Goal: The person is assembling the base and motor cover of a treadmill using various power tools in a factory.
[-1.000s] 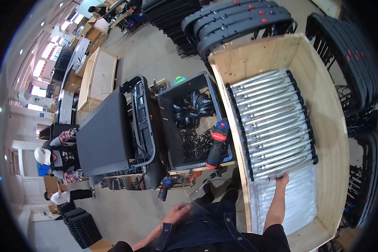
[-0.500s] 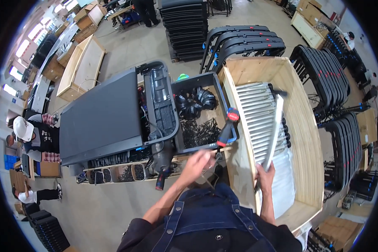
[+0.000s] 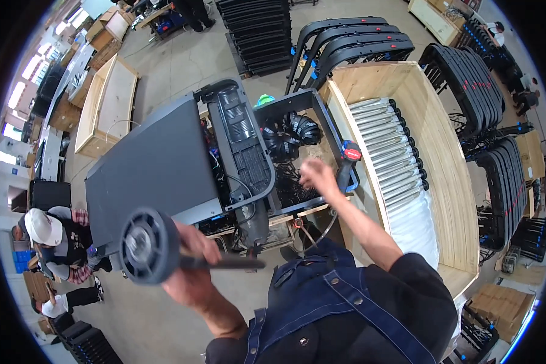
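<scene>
Now has a wheeled bar (image 3: 155, 246) clamped in the fingers of the left hand (image 3: 188, 282), protruding both sides of them, apparently passed across, freeing the right hand (image 3: 321, 179) for the bin (image 3: 326, 118). Reaches there with blurred, curled fingers above black fasteners (image 3: 290, 182); cannot tell whether pinching any. Half a second ago, held a silvery bar right-handed, over the wooden crate (image 3: 446, 182).

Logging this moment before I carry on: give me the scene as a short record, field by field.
Left hand: gripping a spoked wheel with a dark bar extending from it
Right hand: over the grey bin, fingers bent; whether it holds anything is unclear
Bin contents: black curved parts, small black pieces
Cordless driver: at the bin's right edge
Wooden crate: row of silver tubes with black ends
</scene>
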The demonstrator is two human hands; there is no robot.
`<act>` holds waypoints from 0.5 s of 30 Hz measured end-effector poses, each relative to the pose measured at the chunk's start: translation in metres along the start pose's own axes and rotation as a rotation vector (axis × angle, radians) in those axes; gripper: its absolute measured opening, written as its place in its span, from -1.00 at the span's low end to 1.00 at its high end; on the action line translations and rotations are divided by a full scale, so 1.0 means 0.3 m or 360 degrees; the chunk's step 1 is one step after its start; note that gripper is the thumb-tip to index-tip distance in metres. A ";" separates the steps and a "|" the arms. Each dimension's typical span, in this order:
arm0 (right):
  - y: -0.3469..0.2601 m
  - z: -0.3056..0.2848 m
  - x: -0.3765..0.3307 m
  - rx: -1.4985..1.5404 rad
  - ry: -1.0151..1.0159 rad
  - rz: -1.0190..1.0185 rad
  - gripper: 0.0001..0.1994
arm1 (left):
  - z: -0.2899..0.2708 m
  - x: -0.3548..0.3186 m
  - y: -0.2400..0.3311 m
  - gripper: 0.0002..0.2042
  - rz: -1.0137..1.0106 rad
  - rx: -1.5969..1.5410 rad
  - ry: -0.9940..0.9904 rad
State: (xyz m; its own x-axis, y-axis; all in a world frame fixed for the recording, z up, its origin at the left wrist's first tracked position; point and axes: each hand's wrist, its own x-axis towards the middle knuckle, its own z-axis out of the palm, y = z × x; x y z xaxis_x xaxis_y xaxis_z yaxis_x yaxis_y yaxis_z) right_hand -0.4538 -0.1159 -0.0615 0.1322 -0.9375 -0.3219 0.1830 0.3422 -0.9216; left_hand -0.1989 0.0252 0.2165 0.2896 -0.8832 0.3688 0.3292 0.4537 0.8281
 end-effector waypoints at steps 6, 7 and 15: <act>0.364 -0.307 0.671 -0.1164 0.1076 0.0190 -0.45 | -0.055 -0.039 -0.141 -0.67 -0.1058 0.0524 0.0166; 0.365 -0.284 0.702 -0.1233 0.1028 0.0308 -0.49 | -0.055 -0.026 -0.182 -0.66 -0.1116 0.0468 -0.0003; 0.240 -0.163 0.580 -0.1515 0.0802 -0.0313 -0.73 | -0.092 -0.030 -0.455 -0.69 -0.1508 0.0345 -0.0027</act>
State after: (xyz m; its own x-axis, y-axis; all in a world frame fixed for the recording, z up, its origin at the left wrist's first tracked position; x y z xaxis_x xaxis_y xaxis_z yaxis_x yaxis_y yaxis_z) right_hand -0.4653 -0.2573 -0.1945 -0.2705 -0.9627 -0.0029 -0.6992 0.1985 -0.6868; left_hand -0.2217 -0.0255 0.0886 -0.0238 -0.8733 -0.4866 0.2461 -0.4769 0.8438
